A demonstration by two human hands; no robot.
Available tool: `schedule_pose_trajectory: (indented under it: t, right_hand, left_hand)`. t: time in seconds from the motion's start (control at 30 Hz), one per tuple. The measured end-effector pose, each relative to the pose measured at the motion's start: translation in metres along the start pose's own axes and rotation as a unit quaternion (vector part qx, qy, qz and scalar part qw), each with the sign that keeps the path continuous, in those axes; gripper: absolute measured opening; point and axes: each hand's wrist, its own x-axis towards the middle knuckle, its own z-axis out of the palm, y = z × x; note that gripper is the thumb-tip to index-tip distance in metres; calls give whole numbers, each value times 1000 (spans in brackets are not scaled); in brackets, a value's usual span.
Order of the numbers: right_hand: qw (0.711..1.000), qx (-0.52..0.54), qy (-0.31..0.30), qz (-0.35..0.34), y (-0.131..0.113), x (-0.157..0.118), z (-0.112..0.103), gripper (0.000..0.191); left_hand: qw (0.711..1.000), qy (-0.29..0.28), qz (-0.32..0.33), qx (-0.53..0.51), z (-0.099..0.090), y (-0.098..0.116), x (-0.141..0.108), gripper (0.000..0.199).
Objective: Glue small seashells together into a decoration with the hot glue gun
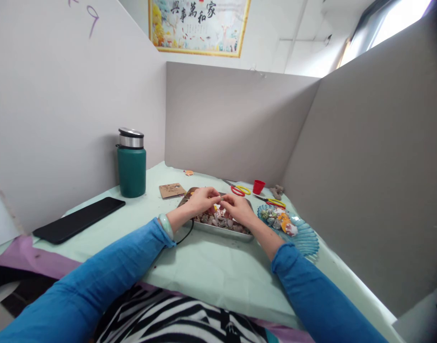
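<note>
Above a metal tray, my left hand and my right hand meet fingertip to fingertip. Both are closed in a pinch, and between them is a tiny greyish thing, too small to name. Pebbles and bits of shell fill the tray below, partly hidden by the hands. A blue-green shell-shaped glass plate lies right of my right hand, with several seashells on it, orange, white and grey.
Behind the tray lie red-and-yellow scissors, a second pair of scissors and a red cup. A brown card, a green bottle and a black flat case are at left. Grey panels enclose the table.
</note>
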Motion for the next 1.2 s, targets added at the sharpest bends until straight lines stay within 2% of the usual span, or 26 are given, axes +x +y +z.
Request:
schedule_pose_trajectory:
  t: [0.67,1.2]
  right_hand:
    - [1000,8,4,9,-7,-1,-1,23]
    - [1000,14,3,15,-3,1,0,23]
  left_hand:
    - [999,-1,-29,-37,-1,-7,4,33]
    - [998,-11,-19,-50,-1,-5,2,31]
